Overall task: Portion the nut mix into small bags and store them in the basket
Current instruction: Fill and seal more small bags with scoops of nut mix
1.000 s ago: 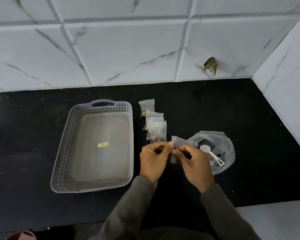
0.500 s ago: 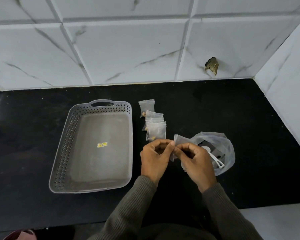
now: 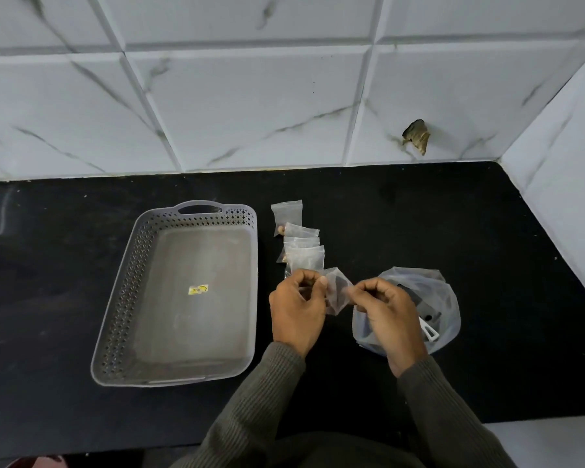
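Note:
A small clear zip bag (image 3: pixel 336 290) hangs between my hands above the black counter. My left hand (image 3: pixel 298 309) pinches its left edge and my right hand (image 3: pixel 385 315) pinches its right edge. Behind my left hand lies a row of several small filled bags (image 3: pixel 299 238), a few nuts showing in them. The grey perforated basket (image 3: pixel 142 265) sits to the left with nothing inside but a yellow sticker. A large clear plastic bag (image 3: pixel 443 298) lies under my right hand, with a white scoop (image 3: pixel 428 332) in it; its nut mix is hard to make out.
The black counter (image 3: pixel 419 224) ends at a marble-tiled wall behind and at a tiled side wall on the right. A brown chip marks the back wall (image 3: pixel 416 135). The counter's front edge runs below my forearms.
My hands have drawn apart, stretching the small bag between them. My right hand has shifted right over the large bag.

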The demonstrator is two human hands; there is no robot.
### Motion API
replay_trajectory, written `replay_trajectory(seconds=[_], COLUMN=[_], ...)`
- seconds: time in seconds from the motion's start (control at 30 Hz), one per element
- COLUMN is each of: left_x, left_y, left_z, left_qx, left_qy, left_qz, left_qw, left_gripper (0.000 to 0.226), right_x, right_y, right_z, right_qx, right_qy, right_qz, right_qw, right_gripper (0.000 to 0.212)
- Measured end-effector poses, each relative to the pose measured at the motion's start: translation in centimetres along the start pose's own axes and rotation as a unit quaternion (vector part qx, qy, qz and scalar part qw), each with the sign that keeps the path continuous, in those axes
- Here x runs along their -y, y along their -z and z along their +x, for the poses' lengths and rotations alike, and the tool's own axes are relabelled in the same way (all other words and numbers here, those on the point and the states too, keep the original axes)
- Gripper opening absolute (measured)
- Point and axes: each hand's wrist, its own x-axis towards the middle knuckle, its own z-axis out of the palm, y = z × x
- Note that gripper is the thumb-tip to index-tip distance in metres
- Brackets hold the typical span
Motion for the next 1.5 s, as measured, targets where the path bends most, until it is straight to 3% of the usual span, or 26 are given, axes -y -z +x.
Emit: replay_trajectory(seconds=[0.17, 0.37, 0.5, 0.7, 0.93, 1.03, 1.17, 1.27, 1.5], left_x=[0.1, -0.3, -0.2, -0.9, -1.4, -1.7, -2.0, -2.1, -2.4], left_y=[0.0, -0.6, -0.7, -1.4, -1.0, -1.2, -1.1, -1.1, -1.4], left_z=[0.0, 1.1, 2.2, 2.4, 2.3, 2.1, 2.6, 2.9, 2.5], left_qx=[-0.009, 0.021, 0.045, 0.054, 0.038, 0.038, 0.040, 0.051, 0.101], left_qy=[-0.134, -0.119, -0.080, -0.079, -0.136, -0.137, -0.040, -0.012, -0.098], left_qz=[0.178, 0.112, 0.068, 0.051, 0.202, 0.212, 0.084, 0.037, 0.111], left_qw=[0.975, 0.986, 0.993, 0.994, 0.969, 0.967, 0.995, 0.998, 0.984], left_gripper=[0.007, 0.023, 0.023, 0.027, 0.035, 0.034, 0.030, 0.031, 0.039], right_x=[0.1, 0.7, 0.3, 0.8, 0.6, 0.4, -0.1, -0.1, 0.1], right_y=[0.2, 0.2, 0.4, 0.7, 0.7, 0.6, 1.2, 1.4, 0.8], right_z=[0.3, 0.9, 1.8, 3.0, 3.2, 3.1, 3.2, 3.0, 2.9], right_qx=[-0.062, -0.026, -0.018, 0.015, -0.045, -0.047, -0.047, -0.022, 0.110], right_qy=[0.154, 0.266, 0.267, 0.195, 0.170, 0.232, 0.357, 0.389, 0.217], right_qz=[-0.169, -0.242, -0.268, -0.287, -0.328, -0.359, -0.355, -0.366, -0.505], right_qw=[0.972, 0.933, 0.926, 0.938, 0.928, 0.903, 0.863, 0.845, 0.828], right_gripper=[0.006, 0.010, 0.013, 0.032, 0.031, 0.027, 0.025, 0.013, 0.028])
